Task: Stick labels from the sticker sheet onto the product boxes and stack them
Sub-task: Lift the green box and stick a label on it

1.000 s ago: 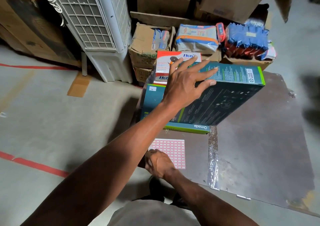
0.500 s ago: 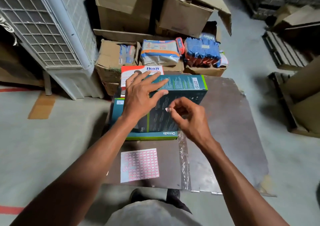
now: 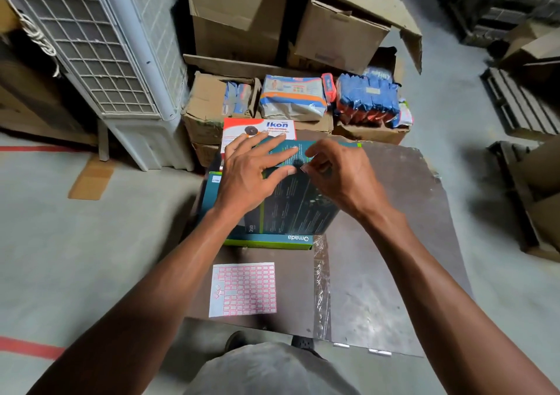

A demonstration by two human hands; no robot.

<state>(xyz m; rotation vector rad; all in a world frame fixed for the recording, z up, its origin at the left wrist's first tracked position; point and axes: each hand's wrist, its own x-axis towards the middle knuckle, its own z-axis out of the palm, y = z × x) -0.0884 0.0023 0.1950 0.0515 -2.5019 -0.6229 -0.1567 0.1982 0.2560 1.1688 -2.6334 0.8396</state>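
Left hand (image 3: 253, 172) flat on teal box (image 3: 298, 210) — right hand (image 3: 338, 170) pinches label (image 3: 304, 168).

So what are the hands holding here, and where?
The right hand pinches a small label at its fingertips over the dark box; the left hand rests flat on that box, gripping nothing.
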